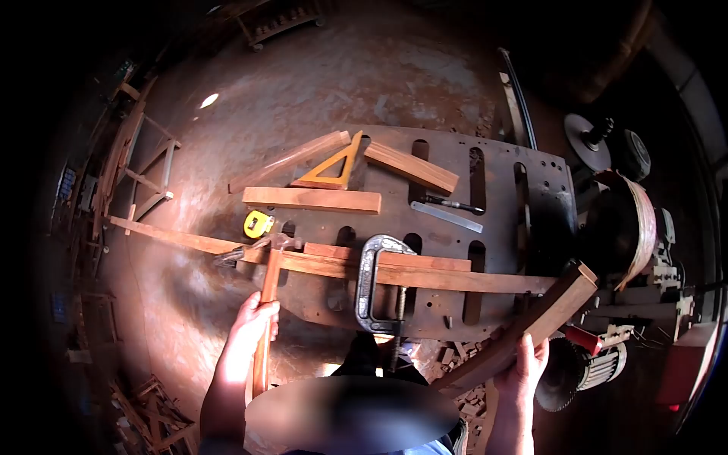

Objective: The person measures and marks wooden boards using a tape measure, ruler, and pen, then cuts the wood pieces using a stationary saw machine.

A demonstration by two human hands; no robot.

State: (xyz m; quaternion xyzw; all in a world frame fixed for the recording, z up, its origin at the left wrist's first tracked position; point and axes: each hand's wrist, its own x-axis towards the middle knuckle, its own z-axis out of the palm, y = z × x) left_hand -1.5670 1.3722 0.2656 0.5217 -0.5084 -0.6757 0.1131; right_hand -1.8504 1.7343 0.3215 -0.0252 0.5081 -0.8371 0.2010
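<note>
My left hand [254, 322] is closed around the wooden handle of a hammer [271, 284], its head up near the bench's left edge. In my right hand [525, 364] is a thick wooden beam [542, 320], tilted up to the right over the bench's front right corner. A black C-clamp [365, 284] sits across a long wooden strip [447, 279] and a shorter strip [432, 262] beside it. Close to the hammer head lies a yellow tape measure [258, 224].
The slotted metal bench [500, 220] also bears wooden blocks [311, 200], a yellow triangle square [334, 168], a steel ruler [447, 217] and a pen [455, 204]. At right stand a saw blade [557, 375] with its motor and a round disc [588, 144]. Wood scraps [155, 417] lie lower left.
</note>
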